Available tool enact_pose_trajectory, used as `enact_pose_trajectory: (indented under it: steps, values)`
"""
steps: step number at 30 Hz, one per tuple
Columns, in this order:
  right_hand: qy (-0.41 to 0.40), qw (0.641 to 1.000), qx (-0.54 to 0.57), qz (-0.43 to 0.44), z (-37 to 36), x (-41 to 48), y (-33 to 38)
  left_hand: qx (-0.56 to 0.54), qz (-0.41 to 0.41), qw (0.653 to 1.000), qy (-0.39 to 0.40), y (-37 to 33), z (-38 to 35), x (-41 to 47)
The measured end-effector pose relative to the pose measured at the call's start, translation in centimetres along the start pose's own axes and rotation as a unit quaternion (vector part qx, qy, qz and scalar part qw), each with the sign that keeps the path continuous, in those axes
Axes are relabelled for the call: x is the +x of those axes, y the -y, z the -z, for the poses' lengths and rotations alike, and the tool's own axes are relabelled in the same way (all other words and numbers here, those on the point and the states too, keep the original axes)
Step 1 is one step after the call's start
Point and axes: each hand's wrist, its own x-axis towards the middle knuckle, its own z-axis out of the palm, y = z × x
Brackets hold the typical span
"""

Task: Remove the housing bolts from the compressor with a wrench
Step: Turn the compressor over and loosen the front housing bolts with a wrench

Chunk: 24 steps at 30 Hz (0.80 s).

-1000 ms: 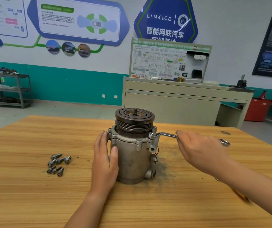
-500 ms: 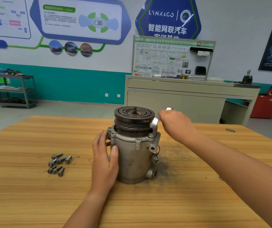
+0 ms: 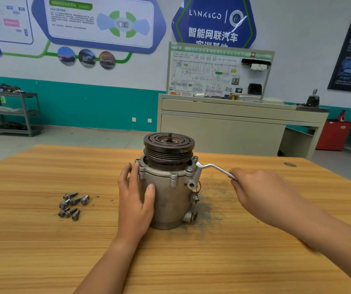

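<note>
A grey metal compressor (image 3: 170, 194) stands upright in the middle of the wooden table (image 3: 42, 251), its dark grooved pulley on top. My left hand (image 3: 135, 200) is wrapped around its left side. My right hand (image 3: 261, 194) grips the handle of a silver offset wrench (image 3: 212, 168). The wrench's ring end sits over a bolt (image 3: 195, 159) on the right side of the flange and the handle points right. More bolts show around the flange rim. Several loose bolts (image 3: 72, 203) lie on the table to the left.
Dark grime marks the table (image 3: 210, 206) right of the compressor. Behind the table stand a beige bench with a wiring display board (image 3: 219, 71), a grey shelf cart (image 3: 11, 113) at far left and a red cabinet (image 3: 333, 134) at far right.
Half a second ago my right hand held the wrench lifted near the pulley's top. Now the wrench is back on the right flange bolt, handle out to the right. My left hand has stayed put.
</note>
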Motion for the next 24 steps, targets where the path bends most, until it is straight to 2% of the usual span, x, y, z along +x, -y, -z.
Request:
enact_pose_trajectory:
  steps: [6, 13, 18, 21, 24]
  values:
    - [0.030, 0.999, -0.012, -0.010, 0.4, 1.2, 1.2, 0.001, -0.005, 1.000, 0.008, -0.2, 0.3, -0.2]
    - [0.062, 0.989, -0.129, 0.041, 2.4, 0.5, 3.7, 0.024, -0.038, 0.997, -0.059, -0.5, 0.3, -0.3]
    - [0.121, 0.977, -0.169, 0.051, 3.3, 0.4, 5.3, 0.053, -0.058, 0.996, -0.048, -0.8, 0.1, -0.5]
    - [0.117, 0.972, -0.188, 0.081, 3.5, 0.9, 4.7, 0.077, -0.072, 0.993, -0.047, -0.9, 0.0, -0.6]
    - [0.078, 0.976, -0.177, 0.096, 2.4, 0.6, 3.7, 0.081, -0.081, 0.993, -0.041, -1.0, 0.0, -0.5]
